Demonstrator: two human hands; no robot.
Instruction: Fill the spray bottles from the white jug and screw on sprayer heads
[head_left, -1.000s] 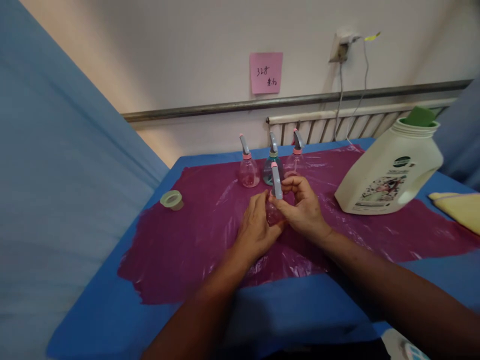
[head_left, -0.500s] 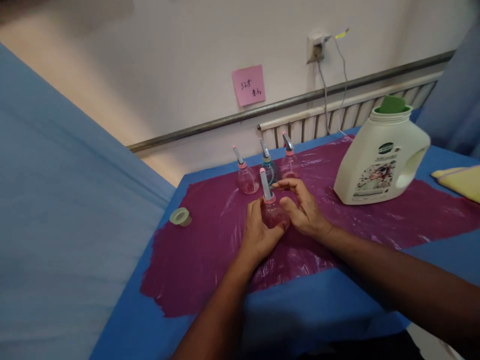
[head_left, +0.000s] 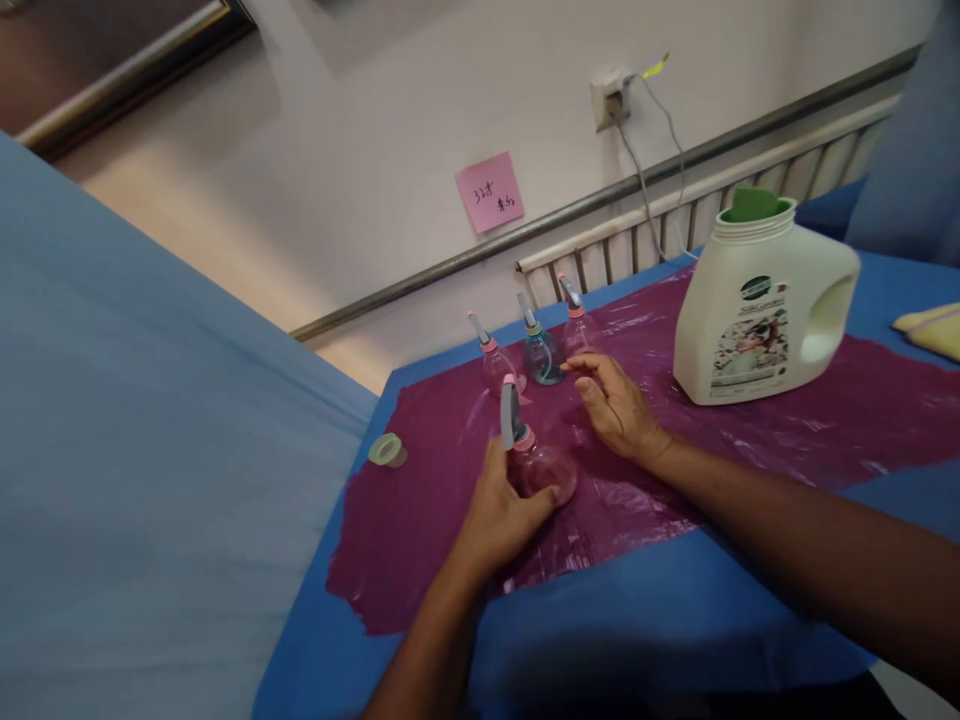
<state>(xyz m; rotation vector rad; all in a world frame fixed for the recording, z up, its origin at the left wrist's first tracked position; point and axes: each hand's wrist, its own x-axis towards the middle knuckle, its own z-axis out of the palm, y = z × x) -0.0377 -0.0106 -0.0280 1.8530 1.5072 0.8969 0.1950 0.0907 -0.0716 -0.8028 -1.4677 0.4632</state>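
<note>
My left hand is wrapped round the lower side of a clear pink spray bottle, whose grey trigger head tilts to the left. To its right my right hand hovers apart from that bottle, fingers loosely spread and holding nothing. Its fingertips come close, in the picture, to a teal spray bottle standing behind. Beside the teal one stand two more pink spray bottles, a left one and a right one, the latter partly hidden by my right hand.
A large cream detergent jug with a green piece in its mouth stands right on the purple plastic sheet. A small pale green cup lies at left. A yellow cloth is far right. Blue curtain borders the left.
My left hand has tipped the front spray bottle leftward and brought it nearer to me. My right hand has drawn away from it. The camera view has turned slightly.
</note>
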